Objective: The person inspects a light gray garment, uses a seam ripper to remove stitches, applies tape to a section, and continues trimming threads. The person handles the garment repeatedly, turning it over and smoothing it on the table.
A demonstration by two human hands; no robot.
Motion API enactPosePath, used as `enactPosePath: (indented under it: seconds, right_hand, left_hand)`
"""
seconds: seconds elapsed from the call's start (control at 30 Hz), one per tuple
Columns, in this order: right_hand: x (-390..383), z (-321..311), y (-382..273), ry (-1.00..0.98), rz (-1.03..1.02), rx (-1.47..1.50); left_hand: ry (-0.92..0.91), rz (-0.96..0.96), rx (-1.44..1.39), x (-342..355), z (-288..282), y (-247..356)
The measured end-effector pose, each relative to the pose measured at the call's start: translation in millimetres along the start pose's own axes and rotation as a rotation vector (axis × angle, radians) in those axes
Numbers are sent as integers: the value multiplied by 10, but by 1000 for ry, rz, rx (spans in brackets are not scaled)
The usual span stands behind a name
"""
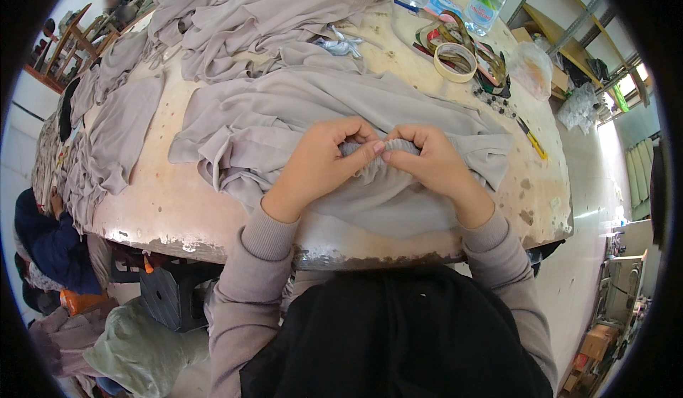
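A grey garment (284, 106) with a gathered, elastic-looking waistband (400, 145) lies spread in loose folds over the near part of the table. My left hand (331, 152) pinches the waistband between thumb and forefinger. Right beside it, my right hand (427, 157) pinches the same band, and the fingertips of both hands almost meet. The fabric below the band drapes toward the table's front edge. Whether anything small sits between my fingertips is hidden.
More grey fabric (256, 14) is heaped at the far side and left (117, 138). At the right lie tape rolls (455, 62), a yellow cutter (532, 139), small dark bits, a plastic bag (531, 69) and a water bottle (486, 3). A person in dark blue (53, 238) sits at the left.
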State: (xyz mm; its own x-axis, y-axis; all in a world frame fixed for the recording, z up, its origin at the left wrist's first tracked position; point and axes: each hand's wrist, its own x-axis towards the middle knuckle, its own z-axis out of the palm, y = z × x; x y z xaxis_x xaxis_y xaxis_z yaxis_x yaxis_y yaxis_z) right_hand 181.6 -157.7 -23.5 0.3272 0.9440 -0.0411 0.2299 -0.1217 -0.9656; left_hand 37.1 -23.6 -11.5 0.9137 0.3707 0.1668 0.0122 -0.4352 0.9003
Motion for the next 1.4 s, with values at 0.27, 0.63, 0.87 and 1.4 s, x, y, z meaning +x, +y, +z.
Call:
enactPosePath:
  seconds: [0.27, 0.63, 0.87, 1.4]
  right_hand:
    - [46, 63, 20, 68, -117, 93]
    - [42, 12, 16, 60, -140, 47]
    - [-4, -112, -93, -20, 176, 116]
    - [12, 72, -30, 76, -77, 155]
  left_hand:
    - [99, 194, 90, 43, 34, -34]
    - [170, 287, 146, 46, 64, -69]
    - [197, 265, 165, 40, 32, -57]
    - [182, 318, 229, 33, 67, -97]
